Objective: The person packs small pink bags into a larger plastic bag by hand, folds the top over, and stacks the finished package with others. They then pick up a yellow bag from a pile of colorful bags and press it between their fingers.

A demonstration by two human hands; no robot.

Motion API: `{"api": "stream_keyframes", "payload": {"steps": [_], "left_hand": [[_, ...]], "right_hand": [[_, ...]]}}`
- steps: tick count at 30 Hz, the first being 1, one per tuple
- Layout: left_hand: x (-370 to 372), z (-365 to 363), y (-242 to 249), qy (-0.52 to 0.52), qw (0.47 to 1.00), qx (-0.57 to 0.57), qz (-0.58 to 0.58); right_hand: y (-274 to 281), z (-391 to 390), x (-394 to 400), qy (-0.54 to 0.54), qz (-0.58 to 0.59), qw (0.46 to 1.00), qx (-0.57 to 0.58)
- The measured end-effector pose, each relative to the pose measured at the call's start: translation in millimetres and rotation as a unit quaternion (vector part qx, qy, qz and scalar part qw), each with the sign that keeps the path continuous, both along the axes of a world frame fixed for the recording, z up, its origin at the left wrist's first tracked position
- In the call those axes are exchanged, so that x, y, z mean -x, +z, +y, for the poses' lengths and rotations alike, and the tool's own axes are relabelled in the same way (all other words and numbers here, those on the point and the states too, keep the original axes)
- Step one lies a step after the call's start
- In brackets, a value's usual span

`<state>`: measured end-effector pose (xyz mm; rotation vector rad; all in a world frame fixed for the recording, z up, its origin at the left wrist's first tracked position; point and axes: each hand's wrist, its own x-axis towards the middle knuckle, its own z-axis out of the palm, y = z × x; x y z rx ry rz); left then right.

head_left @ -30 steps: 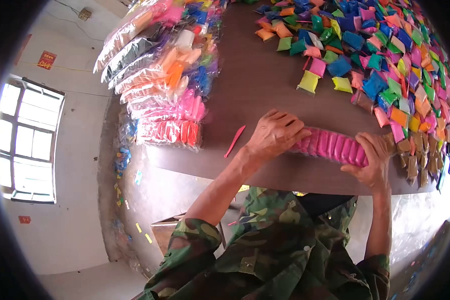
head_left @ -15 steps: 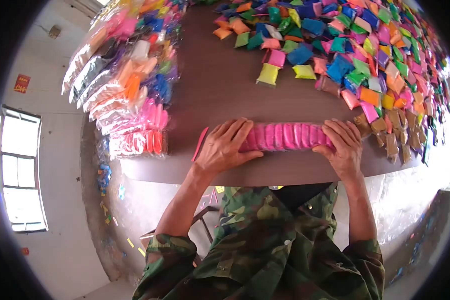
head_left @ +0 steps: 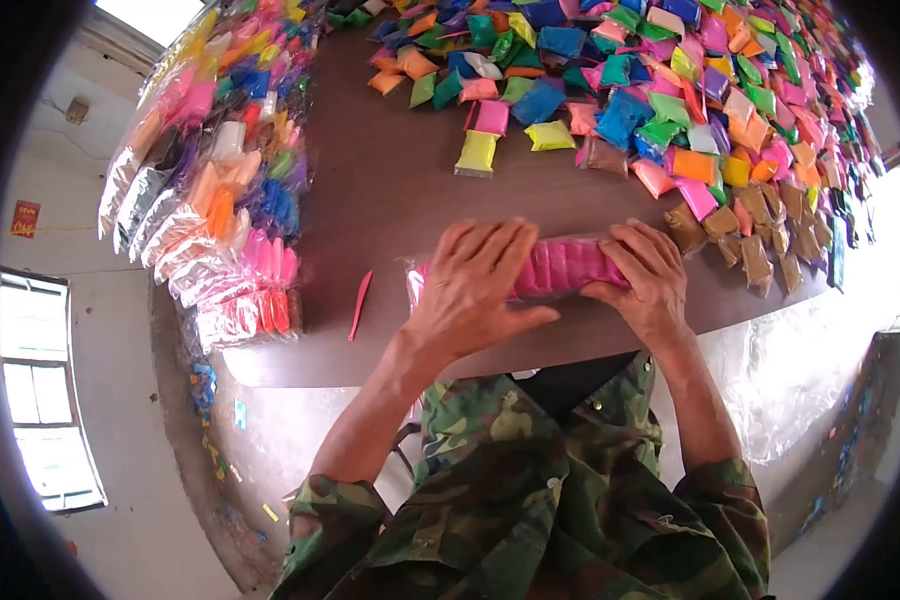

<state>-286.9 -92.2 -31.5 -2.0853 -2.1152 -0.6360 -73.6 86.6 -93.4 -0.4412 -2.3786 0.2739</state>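
A long clear bag of pink packets (head_left: 560, 267) lies on the brown table (head_left: 390, 200) near its front edge. My left hand (head_left: 475, 290) lies flat over the bag's left part, fingers spread and pressing down. My right hand (head_left: 645, 280) grips the bag's right end. Only the middle stretch of the pink row shows between the two hands.
A red stick (head_left: 359, 303) lies left of the bag. Stacked clear bags of coloured packets (head_left: 220, 200) fill the table's left side. A large heap of loose coloured packets (head_left: 670, 90) covers the far and right part, with brown packets (head_left: 760, 240) at the right edge.
Both hands have moved closer together along the pink bag, the left hand sliding right over it. The view has shifted so the table sits lower and further left.
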Motion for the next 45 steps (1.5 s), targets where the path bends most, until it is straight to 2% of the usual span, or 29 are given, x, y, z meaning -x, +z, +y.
{"api": "stream_keyframes", "payload": {"steps": [3, 6, 15, 22, 29, 34, 40, 45], "left_hand": [[-17.4, 34.9, -17.1, -0.015, 1.0, 0.02, -0.012], [-24.8, 33.3, -19.8, 0.011, 0.998, 0.055, -0.006], [-4.4, -22.1, -27.7, 0.074, 0.994, 0.028, 0.07], [19.3, -65.4, -37.1, 0.114, 0.99, 0.029, 0.082], [13.2, -83.9, -43.4, 0.174, 0.984, 0.021, 0.017], [3.6, -85.4, -25.3, 0.214, 0.976, 0.043, 0.005], [23.5, -91.9, -28.4, 0.203, 0.972, 0.09, -0.074], [28.8, -90.6, -24.5, 0.182, 0.979, 0.076, -0.054]], "right_hand": [[-0.5, -0.2, -1.3, -0.007, 0.003, 1.0, -0.007], [2.1, -1.0, -4.1, -0.016, 0.006, 1.0, -0.002], [-1.7, -2.7, -1.8, -0.035, 0.012, 0.999, -0.011], [-2.9, -3.9, -1.6, -0.034, 0.016, 0.999, 0.007], [-2.1, -5.6, -2.8, -0.028, 0.01, 0.999, 0.014], [1.6, -4.0, -5.5, -0.003, -0.001, 0.999, 0.04], [5.6, -2.3, -7.7, 0.031, -0.006, 0.997, 0.069], [11.9, 2.1, -13.7, 0.062, -0.052, 0.991, 0.11]]}}
